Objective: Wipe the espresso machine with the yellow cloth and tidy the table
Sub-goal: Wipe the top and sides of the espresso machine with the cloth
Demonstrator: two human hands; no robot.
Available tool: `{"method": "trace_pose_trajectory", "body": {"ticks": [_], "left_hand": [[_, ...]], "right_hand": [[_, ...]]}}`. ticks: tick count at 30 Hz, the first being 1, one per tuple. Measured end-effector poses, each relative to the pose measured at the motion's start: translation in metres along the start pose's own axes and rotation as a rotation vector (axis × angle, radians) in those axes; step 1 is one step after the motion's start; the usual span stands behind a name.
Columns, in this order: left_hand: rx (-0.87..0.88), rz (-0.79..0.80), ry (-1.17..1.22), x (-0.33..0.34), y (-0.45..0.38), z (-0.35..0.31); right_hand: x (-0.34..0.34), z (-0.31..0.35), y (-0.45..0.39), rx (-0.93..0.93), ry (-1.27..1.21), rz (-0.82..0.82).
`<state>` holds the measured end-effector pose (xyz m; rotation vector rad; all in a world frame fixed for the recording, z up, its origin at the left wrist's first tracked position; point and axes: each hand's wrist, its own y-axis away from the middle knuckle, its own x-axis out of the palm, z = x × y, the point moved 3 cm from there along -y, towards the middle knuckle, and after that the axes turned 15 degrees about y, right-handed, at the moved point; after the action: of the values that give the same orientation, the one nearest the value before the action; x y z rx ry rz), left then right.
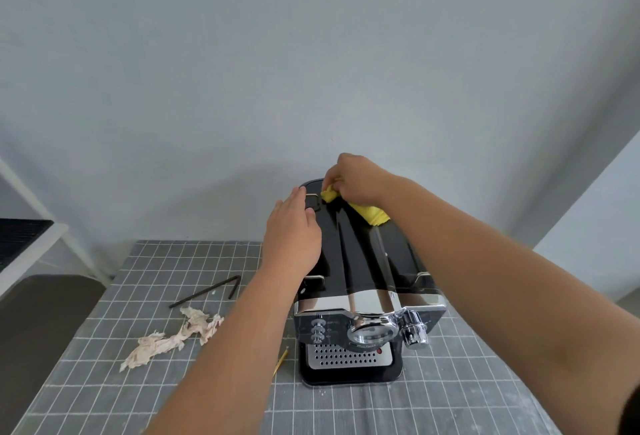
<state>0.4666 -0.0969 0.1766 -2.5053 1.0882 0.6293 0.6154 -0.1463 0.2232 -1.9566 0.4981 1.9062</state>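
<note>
A black and chrome espresso machine [360, 272] stands on the grey checked table [450, 400], its drip tray facing me. My right hand [356, 178] grips the yellow cloth [369, 211] at the far back of the machine's glossy black top. My left hand [292, 230] lies flat with straight fingers on the top's left side, near the back edge. Part of the cloth is hidden under my right hand.
Crumpled pale paper scraps [173, 337] lie on the table to the left of the machine. A bent black rod [207, 291] lies beyond them. A thin yellow stick [280, 360] rests by the machine's front left corner. A dark seat [38, 330] stands at the left.
</note>
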Motion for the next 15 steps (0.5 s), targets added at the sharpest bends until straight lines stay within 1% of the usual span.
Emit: {"method": "trace_pose_trajectory", "body": {"ticks": [2, 5, 7, 9, 11, 13, 15], "left_hand": [[-0.004, 0.003, -0.003, 0.000, 0.001, -0.002], [-0.008, 0.000, -0.002, -0.001, 0.000, -0.001], [-0.010, 0.000, -0.003, 0.000, 0.000, -0.001], [-0.003, -0.001, -0.006, 0.000, -0.001, 0.000], [-0.001, -0.009, 0.001, 0.000, -0.001, 0.000], [-0.002, -0.009, 0.002, 0.000, -0.001, -0.001], [-0.010, -0.009, 0.003, 0.000, -0.001, 0.000]], "right_hand": [[0.001, -0.012, 0.000, 0.042, 0.020, -0.020], [0.006, -0.008, -0.003, 0.093, 0.020, -0.083], [0.008, 0.001, -0.004, 0.052, -0.022, -0.076], [0.008, 0.007, 0.000, -0.035, -0.071, -0.038], [0.005, 0.000, 0.007, -0.081, -0.075, -0.012], [0.001, -0.013, 0.007, -0.051, -0.060, -0.011], [-0.001, -0.020, -0.002, 0.036, -0.042, -0.047]]}}
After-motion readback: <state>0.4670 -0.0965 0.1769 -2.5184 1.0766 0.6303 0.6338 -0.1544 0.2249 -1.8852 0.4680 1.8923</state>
